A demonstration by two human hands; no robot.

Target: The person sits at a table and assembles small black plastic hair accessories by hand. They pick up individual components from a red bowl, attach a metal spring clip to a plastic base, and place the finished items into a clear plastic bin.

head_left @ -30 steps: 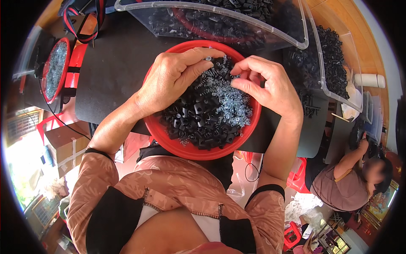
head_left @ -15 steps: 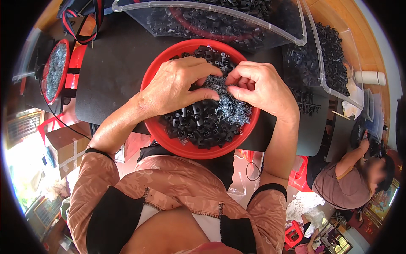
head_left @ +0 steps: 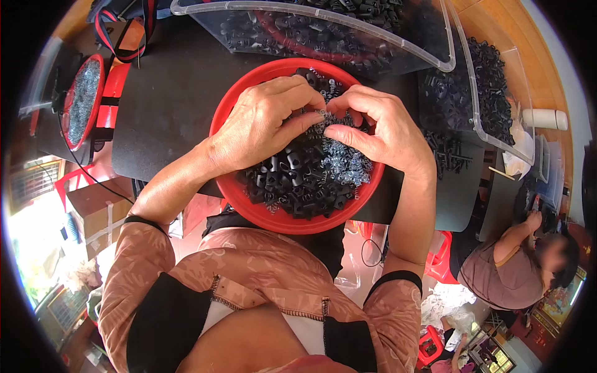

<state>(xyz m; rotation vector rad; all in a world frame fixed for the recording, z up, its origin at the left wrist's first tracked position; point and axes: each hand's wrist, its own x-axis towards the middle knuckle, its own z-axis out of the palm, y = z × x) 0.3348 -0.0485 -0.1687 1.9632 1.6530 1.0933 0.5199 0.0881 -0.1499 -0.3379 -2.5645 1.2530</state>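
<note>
A red round basin (head_left: 273, 222) in front of me holds black plastic clips (head_left: 298, 180) and a heap of small silvery metal springs (head_left: 346, 160) on its right side. Over the basin, my left hand (head_left: 264, 121) is closed, thumb and forefinger pinched on what looks like one small spring (head_left: 323, 114). Facing it, my right hand (head_left: 379, 127) has its forefinger beside the left fingertips and its thumb lower, with a gap between them. The other right fingers curl inward and are partly hidden; nothing shows in that hand.
Clear plastic bins (head_left: 348, 37) of black parts stand behind the basin and at the right. More black pieces (head_left: 449, 155) lie on the dark table (head_left: 161, 93). At the left is another red basin (head_left: 81, 102) of springs. A person (head_left: 504, 267) sits at the far right.
My right forefinger and thumb have spread apart, and its fingertips have moved left toward my left fingertips. The left thumb has risen to meet its forefinger.
</note>
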